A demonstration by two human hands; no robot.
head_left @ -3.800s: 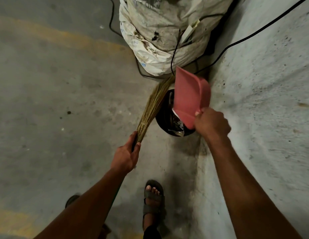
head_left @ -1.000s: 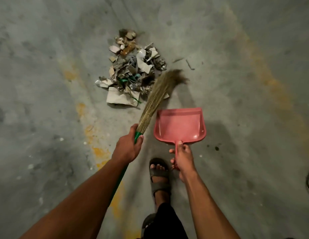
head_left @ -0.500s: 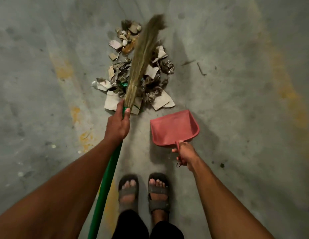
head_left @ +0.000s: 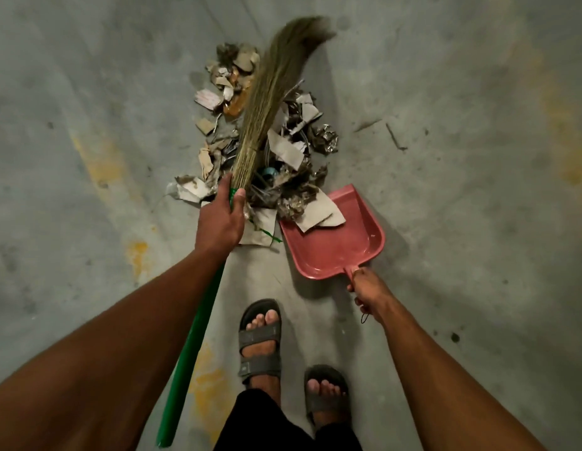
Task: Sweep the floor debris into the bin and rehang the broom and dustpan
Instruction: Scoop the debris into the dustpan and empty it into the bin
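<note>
Left hand (head_left: 219, 222) clamps broom (head_left: 270, 102), bristles across debris pile (head_left: 283, 151), frame centre-top. Right hand (head_left: 369, 289) holds dustpan (head_left: 335, 245) at pile's lower-right edge, few scraps aboard. Remaining: scoop, bin, rehang. Bin unseen.

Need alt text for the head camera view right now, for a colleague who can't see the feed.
Seen from above, a left hand holds a green-handled grass broom over a pile of torn paper and cardboard scraps on a concrete floor. The right hand holds a pink dustpan at the pile's near edge, a few scraps already on it. Sandalled feet show below.
</note>
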